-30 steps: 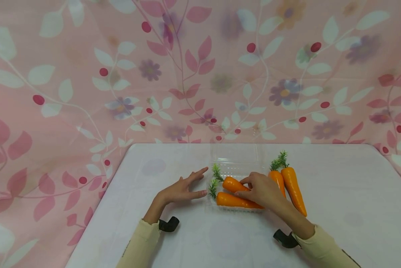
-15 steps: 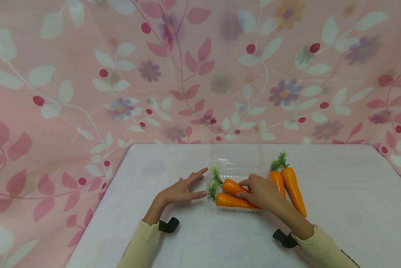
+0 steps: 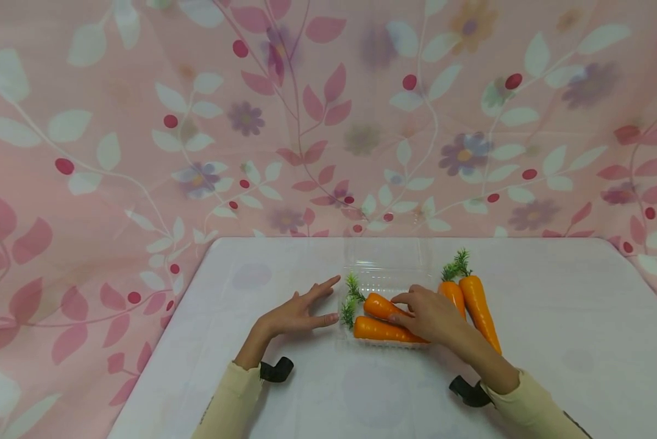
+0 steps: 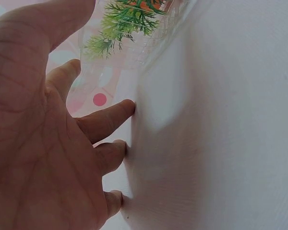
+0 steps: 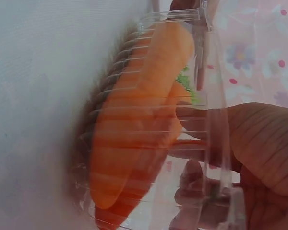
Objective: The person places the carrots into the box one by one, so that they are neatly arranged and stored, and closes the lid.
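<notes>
A clear plastic clamshell box (image 3: 386, 280) stands on the table with its lid raised at the back. Two orange carrots with green tops lie in it, a front carrot (image 3: 383, 329) and a rear carrot (image 3: 379, 305). My right hand (image 3: 435, 314) reaches in from the right and pinches the rear carrot between thumb and fingers; its tip is hidden by the hand. Through the box wall (image 5: 218, 120), the right wrist view shows the front carrot (image 5: 134, 110) lying lengthwise. My left hand (image 3: 294, 314) has its fingers spread beside the box's left edge, fingertips on the table.
Right of the box, two more carrots lie on the white-covered table (image 3: 575, 329): a nearer one (image 3: 452, 296), partly behind the right hand, and an outer one (image 3: 479, 308). A pink floral curtain (image 3: 328, 122) hangs behind the table.
The rear carrot and the right hand holding it have sunk slightly towards the front carrot. The front carrot has shifted a touch left. The left hand keeps its place.
</notes>
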Demonstrator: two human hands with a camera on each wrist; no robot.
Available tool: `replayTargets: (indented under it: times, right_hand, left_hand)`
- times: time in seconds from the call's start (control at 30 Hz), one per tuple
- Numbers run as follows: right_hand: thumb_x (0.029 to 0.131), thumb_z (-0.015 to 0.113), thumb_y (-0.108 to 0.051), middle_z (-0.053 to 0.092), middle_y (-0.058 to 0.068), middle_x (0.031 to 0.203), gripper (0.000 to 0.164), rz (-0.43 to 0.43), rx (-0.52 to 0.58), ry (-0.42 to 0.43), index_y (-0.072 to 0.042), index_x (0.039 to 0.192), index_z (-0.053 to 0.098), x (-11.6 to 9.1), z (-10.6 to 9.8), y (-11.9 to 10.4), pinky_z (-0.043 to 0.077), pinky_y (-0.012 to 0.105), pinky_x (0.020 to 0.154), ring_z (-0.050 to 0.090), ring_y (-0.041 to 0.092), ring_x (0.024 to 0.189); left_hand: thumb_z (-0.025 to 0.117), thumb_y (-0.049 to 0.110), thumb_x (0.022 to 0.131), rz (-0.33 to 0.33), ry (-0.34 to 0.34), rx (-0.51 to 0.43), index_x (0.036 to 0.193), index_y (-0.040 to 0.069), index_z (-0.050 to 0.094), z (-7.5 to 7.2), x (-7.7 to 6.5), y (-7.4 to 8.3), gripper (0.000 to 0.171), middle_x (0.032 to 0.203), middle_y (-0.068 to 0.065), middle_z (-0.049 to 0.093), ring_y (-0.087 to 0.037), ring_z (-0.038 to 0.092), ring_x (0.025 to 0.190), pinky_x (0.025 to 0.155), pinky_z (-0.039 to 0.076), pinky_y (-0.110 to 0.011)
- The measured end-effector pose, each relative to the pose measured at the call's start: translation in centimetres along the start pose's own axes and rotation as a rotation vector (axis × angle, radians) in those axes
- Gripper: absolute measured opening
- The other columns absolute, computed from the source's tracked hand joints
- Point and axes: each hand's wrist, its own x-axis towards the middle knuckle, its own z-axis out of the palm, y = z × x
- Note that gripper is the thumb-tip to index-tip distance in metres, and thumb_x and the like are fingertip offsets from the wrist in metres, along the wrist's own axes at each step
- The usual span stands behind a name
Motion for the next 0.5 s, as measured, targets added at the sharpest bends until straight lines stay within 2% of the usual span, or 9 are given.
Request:
replayTargets:
  times: [0.17,0.5]
  right_hand:
    - [0.089,0.074,-0.033,0.055,-0.003,0.086,0.036,0.009,0.038,0.024,-0.011,0.118,0.072,-0.4,-0.8,-0.1,0.043,0.026,0.057,0.048,0.013,0.068]
    - [0.088,0.075,-0.033,0.05,-0.005,0.079,0.034,-0.003,0.056,0.074,-0.011,0.115,0.073,-0.9,-1.9,0.4,0.036,0.025,0.051,0.041,0.013,0.059]
  left_hand:
    - [0.061,0.057,0.092,0.001,0.001,0.005,0.158,0.038,0.016,0.0,0.0,-0.1,0.083,0.157,0.002,0.034,-0.029,0.004,0.15,0.111,-0.008,-0.066]
    - [0.06,0.057,0.092,0.002,-0.002,0.013,0.158,0.038,0.015,0.0,0.0,-0.1,0.083,0.157,0.002,0.034,-0.03,0.004,0.15,0.111,-0.006,-0.066]
